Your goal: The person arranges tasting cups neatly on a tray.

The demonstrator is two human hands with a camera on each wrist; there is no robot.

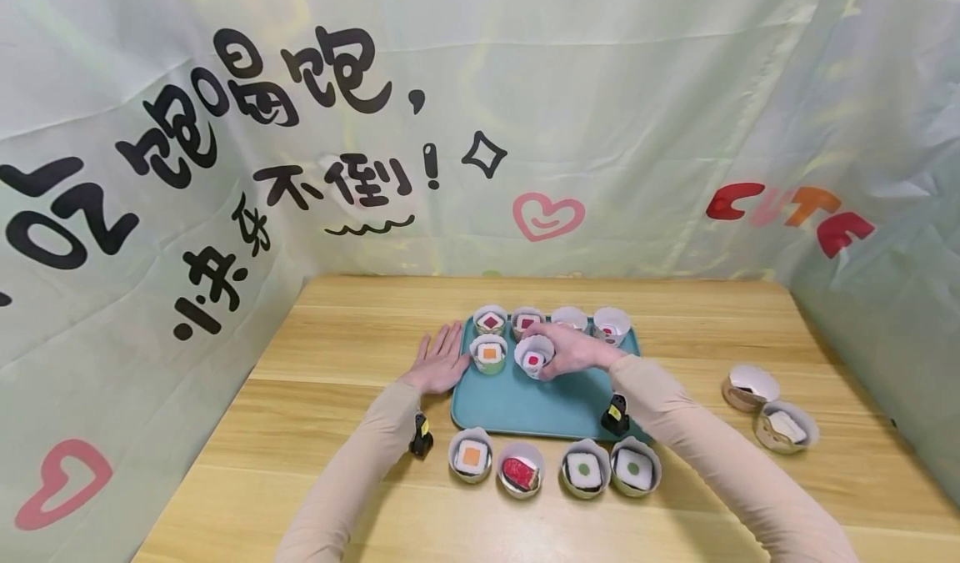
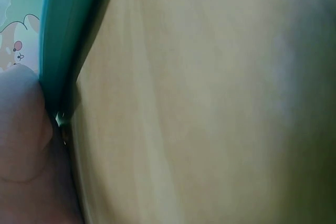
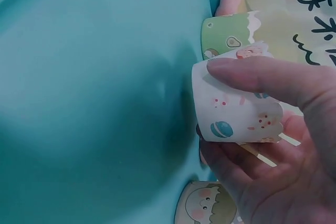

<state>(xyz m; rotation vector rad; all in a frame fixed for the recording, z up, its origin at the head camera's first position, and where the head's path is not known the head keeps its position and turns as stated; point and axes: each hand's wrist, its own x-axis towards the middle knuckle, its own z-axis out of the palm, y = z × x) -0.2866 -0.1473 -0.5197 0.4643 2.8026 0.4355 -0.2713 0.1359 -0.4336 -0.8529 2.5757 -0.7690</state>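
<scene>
My right hand (image 1: 573, 350) grips a white paper baking cup (image 3: 239, 108) with thumb and fingers around its side, over the blue-green tray (image 1: 517, 409). In the head view, a small white sushi piece with a red square (image 1: 533, 361) sits inside that cup. Just left of it on the tray stands a green cup (image 3: 226, 35) with an orange-topped white piece (image 1: 490, 353). Several more cups line the tray's far edge, among them one with a dark red diamond-topped piece (image 1: 491, 322). My left hand (image 1: 438, 367) lies with straight fingers on the table, against the tray's left rim.
Before the tray stand a cup with an orange-topped piece (image 1: 472, 456), a cup with a red-topped piece (image 1: 521, 473) and two cups with green-dotted pieces (image 1: 585, 470). Two further cups (image 1: 783, 429) stand at the right. A printed curtain (image 1: 637, 129) surrounds the wooden table (image 1: 337, 338).
</scene>
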